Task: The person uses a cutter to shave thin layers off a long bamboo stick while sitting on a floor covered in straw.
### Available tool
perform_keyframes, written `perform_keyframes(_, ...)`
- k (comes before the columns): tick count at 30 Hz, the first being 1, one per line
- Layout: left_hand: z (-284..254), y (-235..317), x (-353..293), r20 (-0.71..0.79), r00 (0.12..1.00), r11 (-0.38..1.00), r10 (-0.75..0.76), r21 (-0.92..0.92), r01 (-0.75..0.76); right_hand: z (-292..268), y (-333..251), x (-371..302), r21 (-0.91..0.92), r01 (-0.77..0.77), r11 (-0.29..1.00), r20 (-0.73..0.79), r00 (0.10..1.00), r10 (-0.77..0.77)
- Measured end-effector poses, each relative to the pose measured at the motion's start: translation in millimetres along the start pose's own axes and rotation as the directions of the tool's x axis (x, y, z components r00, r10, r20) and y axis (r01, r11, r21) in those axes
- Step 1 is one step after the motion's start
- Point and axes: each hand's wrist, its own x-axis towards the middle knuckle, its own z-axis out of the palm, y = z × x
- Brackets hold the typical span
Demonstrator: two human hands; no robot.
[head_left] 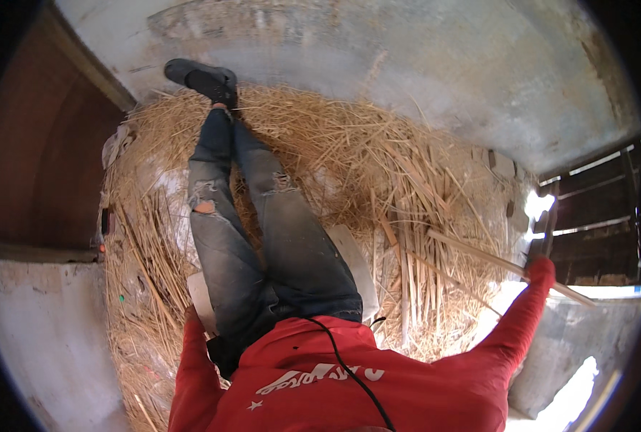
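Note:
My right arm, in a red sleeve, stretches out to the right toward the slatted boards. A long pale strip of split bamboo or wood [472, 250] passes at my right hand [539, 253], its ends showing on both sides of the cuff. The hand appears closed on it, though its fingers are dark and small. My left hand [190, 314] hangs low beside a pale seat [202, 302] under me; its fingers are hidden. Between my legs and the right arm, several loose strips [407, 277] lie on the straw.
Straw and shavings [320, 137] cover the floor around my outstretched legs [292, 230]. More long strips [148, 259] lie at the left. A grey wall [407, 57] closes the far side, a brown door panel [39, 144] the left. Dark slatted boards [598, 209] stand at the right.

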Motion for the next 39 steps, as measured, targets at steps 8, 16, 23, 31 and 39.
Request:
perform_keyframes(8, 6, 12, 44, -0.144, 0.824, 0.61, 0.548, 0.743, -0.276, -141, 45, 13, 0.222, 0.369, 0.903, -0.395, 0.88, -0.263)
perform_keyframes(16, 58, 140, -4, -0.498, 0.505, 0.709, 0.705, 0.526, -0.471, -218, -301, -67, 0.675, 0.737, 0.036, -0.696, 0.652, -0.301)
perform_keyframes(23, 124, 251, -71, -0.507, 0.388, 0.575, 0.77, 0.288, -0.766, -329, -485, -186, 0.633, 0.611, -0.476, -0.773, 0.538, -0.337)
perform_keyframes(31, 219, 311, -138, -0.278, 0.489, 0.529, 0.827, 0.089, -0.844, -462, -541, -346, 0.472, 0.515, -0.716, -0.87, 0.401, -0.285)
perform_keyframes(39, 250, 322, -127, -0.155, 0.508, 0.515, 0.847, 0.005, -0.857, -468, -604, -380, 0.422, 0.491, -0.762, -0.893, 0.371, -0.256)
